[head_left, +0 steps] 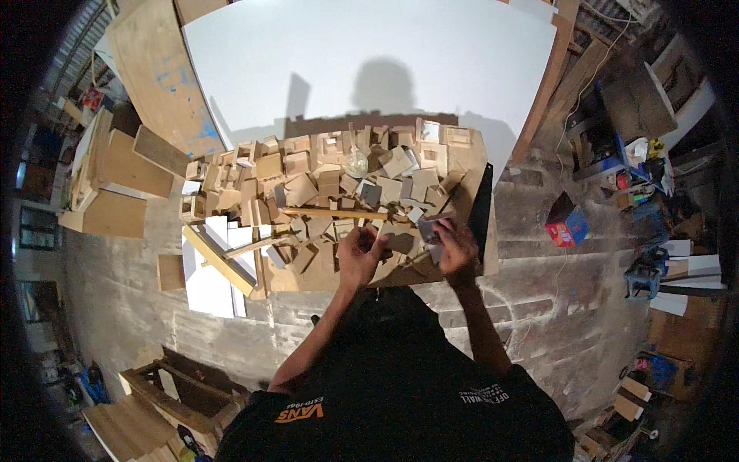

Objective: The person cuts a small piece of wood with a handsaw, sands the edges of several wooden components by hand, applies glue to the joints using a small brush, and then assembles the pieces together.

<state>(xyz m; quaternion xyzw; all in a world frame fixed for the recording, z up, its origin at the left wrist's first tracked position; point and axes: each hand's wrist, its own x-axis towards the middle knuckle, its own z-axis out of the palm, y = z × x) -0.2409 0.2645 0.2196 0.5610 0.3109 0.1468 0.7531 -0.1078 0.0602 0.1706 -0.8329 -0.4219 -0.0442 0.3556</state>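
Clock centre: the middle of the wooden work board, twelve pointing away from the person.
Right hand: between three and four o'clock; thumb and fingers closed on a grey sheet-like piece.
Grey sheet-like piece: over the board's near right part, between two and three o'clock from the left hand.
Left hand: at five o'clock; fingers curled, thumb close to forefinger; cannot tell whether they grip anything among the pale wood beneath.
Small wooden pieces: crowded over most of the board, blocks and boxy parts lying at mixed angles, some overlapping.
In the way, left hand: a long thin stick crosses the pile just beyond, running toward ten o'clock.
In the way, right hand: a white block sits just beside the grey piece, toward eleven.
Right edge: a long black blade-like strip, three o'clock.
Left edge: a yellow-faced bar over white panels, eight o'clock.
Far side: a large white sheet, twelve o'clock.
Floor: a red-and-blue box at three o'clock; wooden cabinetry at nine.
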